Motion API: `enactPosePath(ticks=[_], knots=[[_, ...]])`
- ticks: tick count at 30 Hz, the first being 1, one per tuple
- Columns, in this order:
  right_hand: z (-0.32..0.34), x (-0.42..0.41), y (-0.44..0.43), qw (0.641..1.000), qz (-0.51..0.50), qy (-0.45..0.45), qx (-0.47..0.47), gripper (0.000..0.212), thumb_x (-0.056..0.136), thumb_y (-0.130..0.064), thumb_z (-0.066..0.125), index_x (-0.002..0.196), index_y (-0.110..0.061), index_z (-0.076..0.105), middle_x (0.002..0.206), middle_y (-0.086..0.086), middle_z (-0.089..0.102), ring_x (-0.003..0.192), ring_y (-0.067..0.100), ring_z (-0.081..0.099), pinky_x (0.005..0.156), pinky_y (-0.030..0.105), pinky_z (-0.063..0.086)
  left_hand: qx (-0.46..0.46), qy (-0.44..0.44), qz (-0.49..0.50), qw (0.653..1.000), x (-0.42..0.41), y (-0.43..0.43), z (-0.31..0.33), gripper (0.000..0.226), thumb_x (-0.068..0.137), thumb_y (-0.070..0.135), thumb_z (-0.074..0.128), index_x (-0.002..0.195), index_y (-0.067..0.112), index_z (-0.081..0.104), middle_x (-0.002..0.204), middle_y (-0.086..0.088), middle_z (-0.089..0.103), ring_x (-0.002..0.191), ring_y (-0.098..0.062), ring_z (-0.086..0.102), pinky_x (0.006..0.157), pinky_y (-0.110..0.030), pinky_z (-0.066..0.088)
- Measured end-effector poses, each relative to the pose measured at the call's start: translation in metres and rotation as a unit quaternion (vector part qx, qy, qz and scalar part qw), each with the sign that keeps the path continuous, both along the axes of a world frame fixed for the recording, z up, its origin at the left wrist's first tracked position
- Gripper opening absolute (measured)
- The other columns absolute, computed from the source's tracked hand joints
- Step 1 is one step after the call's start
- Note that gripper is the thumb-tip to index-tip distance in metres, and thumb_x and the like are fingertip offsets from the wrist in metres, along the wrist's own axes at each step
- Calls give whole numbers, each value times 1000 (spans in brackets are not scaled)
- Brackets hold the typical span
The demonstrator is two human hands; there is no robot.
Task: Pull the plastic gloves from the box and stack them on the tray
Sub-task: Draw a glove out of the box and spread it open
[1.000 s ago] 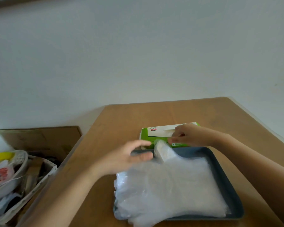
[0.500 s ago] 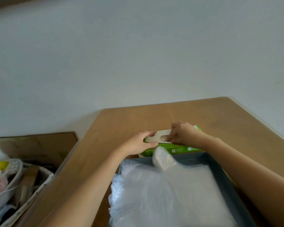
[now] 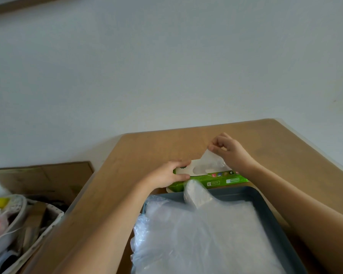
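Head view: the green box (image 3: 223, 180) lies flat on the bench (image 3: 285, 155), near its far edge, with its long side just beyond the far rim of the tray (image 3: 266, 207). The left hand (image 3: 166, 175) grips the box's left end, fingers curled over the top and thumb laid along the near side. The right hand (image 3: 231, 153) is above the right half of the box, held clear of it. Its thumb and fingertips are closed together on the corner of a glove (image 3: 210, 164). That glove rises as a pale, see-through peak from the slot in the box top to the pinch; its lower part is spread inside the slot, between the two hands.

The stack (image 3: 196, 238) of gloves already fills most of the tray on the near side of the box. Its left edge spills over the tray's left rim, and one thumb-shaped flap stands up against the far rim, just below the box. Both forearms reach in from the near edge, one on each side of the stack.

Off the bench's left edge are a basket (image 3: 22, 224) of oddments and a flat cardboard sheet (image 3: 42, 177).
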State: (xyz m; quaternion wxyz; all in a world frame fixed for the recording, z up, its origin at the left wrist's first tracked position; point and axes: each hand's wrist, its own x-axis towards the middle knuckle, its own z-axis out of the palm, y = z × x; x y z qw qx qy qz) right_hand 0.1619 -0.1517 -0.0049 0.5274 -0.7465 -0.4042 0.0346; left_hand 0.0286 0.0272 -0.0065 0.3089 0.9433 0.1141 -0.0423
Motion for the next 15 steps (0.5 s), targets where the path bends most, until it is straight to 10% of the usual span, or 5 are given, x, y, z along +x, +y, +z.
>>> enactPosePath(ticks=[4,9,15], knots=[[27,-1,-11,987,-14,93,132,18,93,-26,59,81,-12,60,87,2,50,83,16,49,84,33,41,-6,-5,11,1000,-1,-2,0,53,92,31,61,142,24,43,141,2,43,129,-12,41,95,-15,27],[82,-33,-40,953,42,152,257,19,84,-39,62,81,-20,62,74,-1,51,74,17,44,70,28,37,-8,29,-11,999,-2,-1,16,56,94,31,59,146,28,37,149,6,39,137,-12,35,108,-23,27],[94,-74,-59,942,29,236,236,23,98,-20,49,79,-13,61,64,2,55,57,14,50,56,24,44,-358,-69,-91,927,-38,-22,62,83,61,49,82,134,25,51,146,13,43,133,6,36,110,-20,28]])
